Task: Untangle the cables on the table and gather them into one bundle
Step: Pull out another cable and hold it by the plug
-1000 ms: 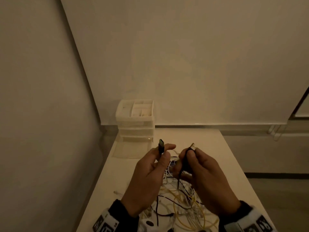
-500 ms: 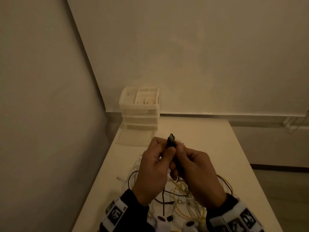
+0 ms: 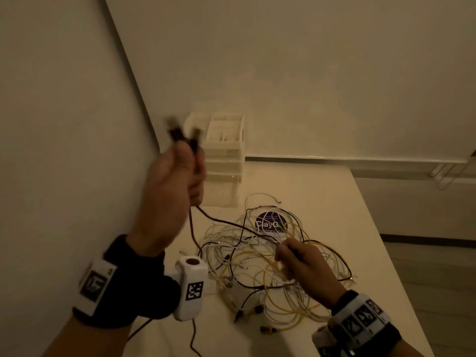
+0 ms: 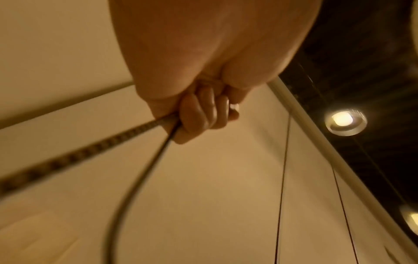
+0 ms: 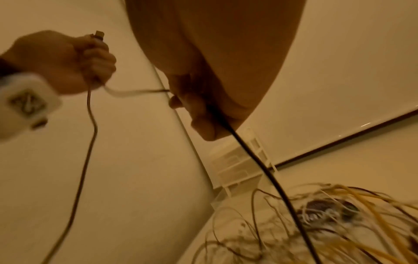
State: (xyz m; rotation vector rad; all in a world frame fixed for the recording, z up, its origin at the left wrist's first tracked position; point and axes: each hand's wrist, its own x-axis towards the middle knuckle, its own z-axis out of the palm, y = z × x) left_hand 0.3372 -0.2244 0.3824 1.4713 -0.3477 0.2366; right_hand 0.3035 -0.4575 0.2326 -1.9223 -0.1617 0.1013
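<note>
Head view: left hand [image 3: 171, 191] raised, clutching both plug ends of one black cable [image 3: 219, 220]; right hand [image 3: 306, 269] pinches its middle over the tangled pile [image 3: 260, 266] on one table [image 3: 322, 191]. Left wrist view: fingers [image 4: 199, 114] clenched around two strands. Right wrist view: fingers [image 5: 201, 116] grasp one strand

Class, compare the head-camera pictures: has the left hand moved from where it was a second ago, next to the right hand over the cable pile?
Yes. The left hand has risen up and left, gripping the black cable, its two plug ends level with the white drawer organiser; the right hand is low over the pile.
</note>
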